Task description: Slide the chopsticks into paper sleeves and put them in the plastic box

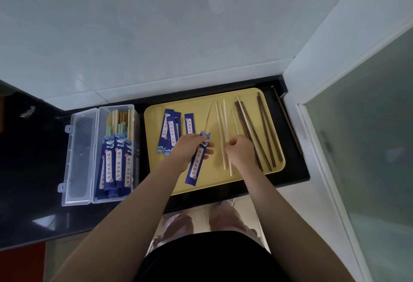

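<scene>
Chopsticks (223, 134), pale and loose, lie lengthwise on the middle of a yellow tray (223, 181) that rests on a black counter (26, 170). To their right on the same tray lie several dark brown chopsticks (266, 134), some crossing one another. A small stack of empty blue paper sleeves (171, 130) with printed white labels occupies the tray's left part.

The left hand (190, 147) pinches one blue sleeve (197, 163) near its open upper end, thumb and fingers closed on the paper; the sleeve slants down toward the tray's near edge. A thin pale chopstick (208, 116) rises from the sleeve's mouth, pointing away from the person.

The right hand (239, 149) is loosely curled over the loose pale chopsticks, fingers bent inward; whether it grips one cannot be told.

Left of the tray, just beside it, stands a clear plastic box (78, 202) with its hinged lid (78, 156) folded open flat to the left. Inside lie sleeved chopsticks (117, 161) packed side by side, their bare pale, green and orange upper ends projecting from the blue paper toward the white wall (156, 35).
</scene>
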{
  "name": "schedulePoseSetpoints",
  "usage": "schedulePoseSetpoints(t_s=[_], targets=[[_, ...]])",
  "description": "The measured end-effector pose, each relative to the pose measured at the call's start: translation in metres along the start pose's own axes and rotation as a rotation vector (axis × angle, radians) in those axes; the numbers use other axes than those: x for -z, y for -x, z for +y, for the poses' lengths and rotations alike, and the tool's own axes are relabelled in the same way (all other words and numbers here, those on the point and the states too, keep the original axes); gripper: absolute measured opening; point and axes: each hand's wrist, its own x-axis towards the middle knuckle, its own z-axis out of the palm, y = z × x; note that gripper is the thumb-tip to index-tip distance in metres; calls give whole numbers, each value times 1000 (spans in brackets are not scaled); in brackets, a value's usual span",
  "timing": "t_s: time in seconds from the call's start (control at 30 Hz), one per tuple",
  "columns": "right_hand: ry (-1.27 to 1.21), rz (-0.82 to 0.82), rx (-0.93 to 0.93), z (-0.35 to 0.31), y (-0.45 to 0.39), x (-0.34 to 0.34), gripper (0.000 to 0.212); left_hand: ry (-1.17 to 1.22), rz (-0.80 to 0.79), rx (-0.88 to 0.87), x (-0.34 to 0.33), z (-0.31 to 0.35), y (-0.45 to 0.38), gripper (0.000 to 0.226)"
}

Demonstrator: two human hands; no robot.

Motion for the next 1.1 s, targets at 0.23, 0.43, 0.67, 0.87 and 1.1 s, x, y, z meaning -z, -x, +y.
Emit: schedulePoseSetpoints(t_s=[0.23,0.43,0.67,0.87,1.1], targets=[[-195,-379,183,-24,38,46,16,37,-84,-140,-4,16,10,27],[-211,-367,190,-24,42,79,15,306,249,-61,15,25,9,29],[-634,-243,305,-51,62,81,18,530,4,27,6,42,34,11],[-429,-140,438,-71,68,69,16,530,-128,46,0,56,41,21],[-540,75,410,-80,62,89,10,165,-272,29,11,62,52,23]])
